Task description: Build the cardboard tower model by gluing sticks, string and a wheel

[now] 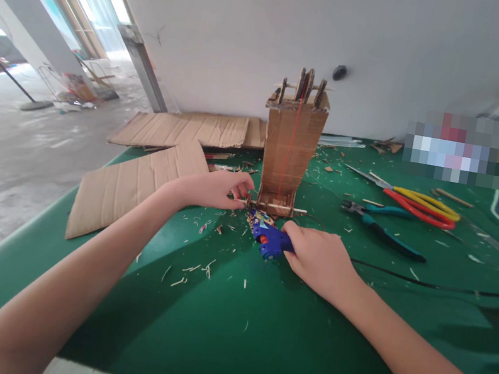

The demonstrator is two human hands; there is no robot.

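Note:
A tall cardboard tower (291,149) stands upright on the green table, a red string running down its front. Upright cardboard pieces (305,86) sit on a thin rod at its top. Across its base runs a pale wooden stick (299,210). My left hand (218,188) has its thumb and fingers curled around the left end of that stick, where a small cardboard piece sits. In my right hand (321,259) is a blue hot glue gun (273,242), gripped by the handle. Its nozzle end points at the left side of the base, close to my left fingertips.
Cardboard sheets (133,193) lie at the left. On the right are scissors (418,206) with red and yellow handles and teal-handled pliers (385,232). A black cord (429,283) trails rightward. Wood shavings (192,270) litter the table; a grey wall (227,36) stands behind.

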